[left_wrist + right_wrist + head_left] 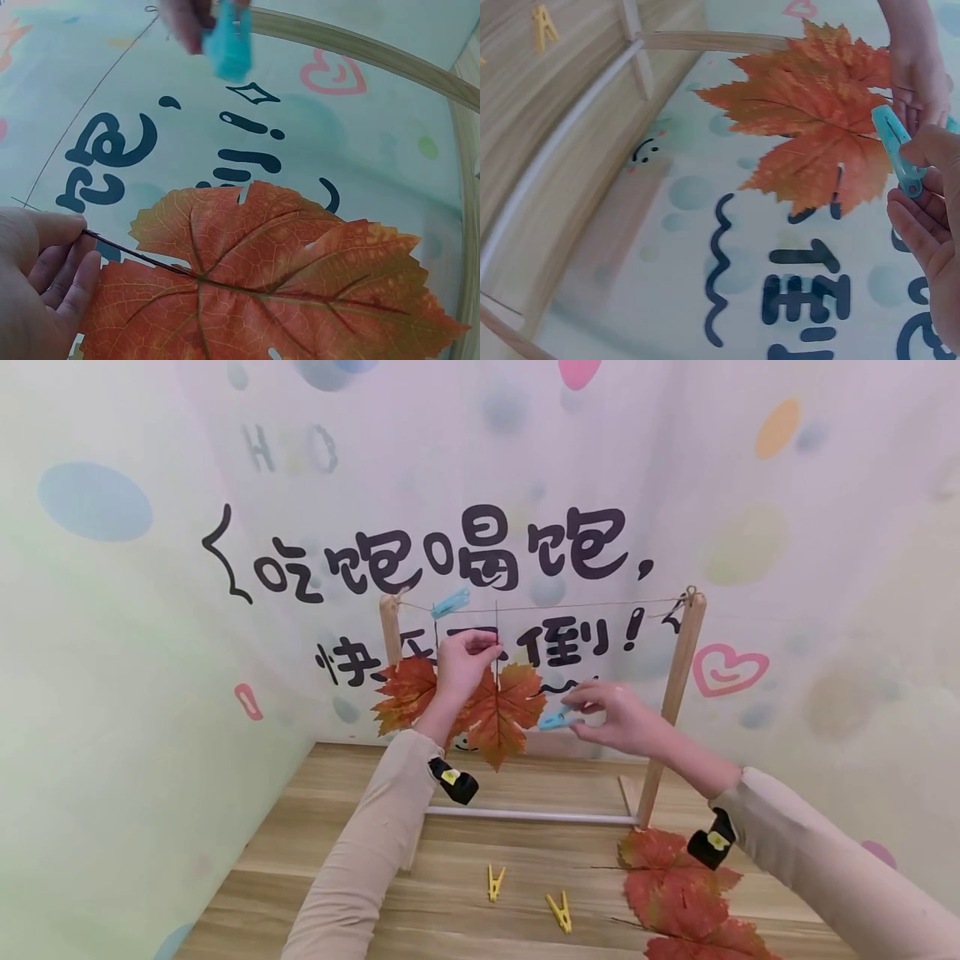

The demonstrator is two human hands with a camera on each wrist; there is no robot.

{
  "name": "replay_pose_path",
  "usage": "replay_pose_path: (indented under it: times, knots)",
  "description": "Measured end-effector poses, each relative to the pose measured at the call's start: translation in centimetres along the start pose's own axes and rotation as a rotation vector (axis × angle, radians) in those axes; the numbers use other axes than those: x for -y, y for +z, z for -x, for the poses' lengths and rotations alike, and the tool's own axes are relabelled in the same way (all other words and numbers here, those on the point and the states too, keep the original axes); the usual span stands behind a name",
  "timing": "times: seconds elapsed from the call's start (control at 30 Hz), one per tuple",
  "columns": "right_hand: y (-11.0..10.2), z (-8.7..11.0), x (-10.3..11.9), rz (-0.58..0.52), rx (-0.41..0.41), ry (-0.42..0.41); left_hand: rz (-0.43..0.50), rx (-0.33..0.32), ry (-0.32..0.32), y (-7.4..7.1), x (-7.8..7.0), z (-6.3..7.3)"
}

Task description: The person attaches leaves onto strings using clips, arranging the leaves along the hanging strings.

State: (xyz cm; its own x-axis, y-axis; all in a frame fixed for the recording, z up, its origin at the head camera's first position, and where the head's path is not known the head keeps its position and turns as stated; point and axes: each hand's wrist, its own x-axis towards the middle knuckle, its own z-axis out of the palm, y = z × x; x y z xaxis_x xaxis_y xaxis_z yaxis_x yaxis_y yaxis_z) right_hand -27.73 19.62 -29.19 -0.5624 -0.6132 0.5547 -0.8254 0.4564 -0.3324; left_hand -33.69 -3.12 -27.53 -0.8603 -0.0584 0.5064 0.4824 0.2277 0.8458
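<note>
My left hand (460, 668) pinches the dark stem (139, 256) of an orange maple leaf (506, 714) between thumb and finger. The stem's upper end crosses the thin string (585, 606), and the blade hangs below. Lower and to the right, my right hand (622, 720) holds a light blue clothespin (896, 150) between thumb and fingers, near the leaf's right edge. Another light blue clothespin (450, 602) sits on the string at the left. Beneath it hangs a second orange leaf (408, 687), partly hidden behind my left hand.
Two wooden posts (681, 685) carry the string, joined low by a white rod (532, 816). Two yellow clothespins (496, 883) lie on the wood-grain tabletop (300, 868). Several red leaves (678, 893) lie at the front right. Behind stands a printed backdrop (495, 468).
</note>
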Motion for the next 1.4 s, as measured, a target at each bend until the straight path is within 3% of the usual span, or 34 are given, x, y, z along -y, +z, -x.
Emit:
replay_pose_path:
  times: [0.2, 0.33, 0.63, 0.87, 1.2, 1.4]
  knots:
    - [-1.3, -2.3, 0.4, 0.047, -0.088, -0.109, 0.006, -0.010, 0.000, -0.1, -0.1, 0.0]
    - [-2.2, -3.7, 0.8, 0.108, -0.110, -0.131, 0.002, -0.010, -0.009, 0.0, -0.2, 0.0]
    - [-3.7, -6.7, 2.2, 0.177, -0.048, -0.066, 0.003, -0.016, -0.014, 0.0, 0.1, 0.0]
    - [-4.3, -8.1, 2.5, 0.217, 0.012, 0.048, 0.011, -0.009, -0.010, 0.0, 0.4, -0.2]
    - [-4.3, -9.4, 1.6, 0.170, -0.109, -0.018, -0.006, -0.013, -0.009, 0.0, 0.2, -0.2]
    - [-4.4, -10.3, 1.6, 0.124, -0.175, 0.043, -0.008, -0.021, -0.003, 0.1, 0.1, -0.2]
